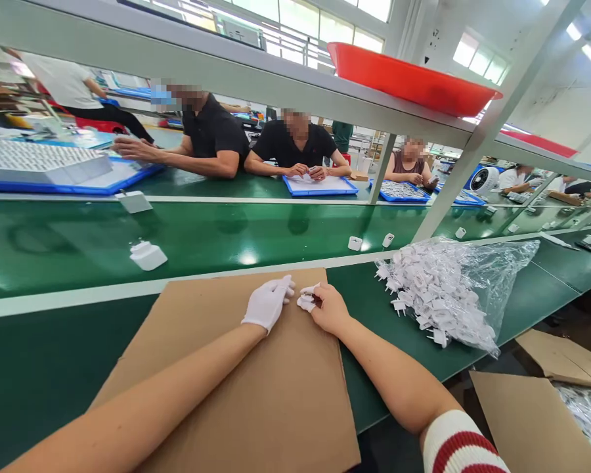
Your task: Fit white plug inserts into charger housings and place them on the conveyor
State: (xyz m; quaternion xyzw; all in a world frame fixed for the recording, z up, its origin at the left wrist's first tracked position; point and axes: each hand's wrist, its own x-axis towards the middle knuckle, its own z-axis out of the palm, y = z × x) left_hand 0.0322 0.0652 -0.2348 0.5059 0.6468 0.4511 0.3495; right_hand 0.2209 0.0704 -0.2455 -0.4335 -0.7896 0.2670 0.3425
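Observation:
My left hand (270, 303), in a white glove, is over the upper part of a brown cardboard sheet (256, 394). Its fingers are pressed together and point to the right; anything between them is hidden. Just across a narrow gap is my right hand (329, 309), its fingers curled inward, with white coverings on the fingertips. Whether those fingertips pinch a small white part I cannot make out. To the right of that hand, a clear plastic bag (502, 269) lies open with a heap of white plug adapters (438, 292) spilling at its mouth.
Beyond the cardboard runs a green conveyor belt (246, 230) carrying spaced white adapters (148, 255). Above it is a shelf (276, 66) with a red basin (408, 79), held by a slanting post (453, 190). Co-workers sit opposite with blue trays (320, 186). Cardboard boxes (532, 420) stand lower right.

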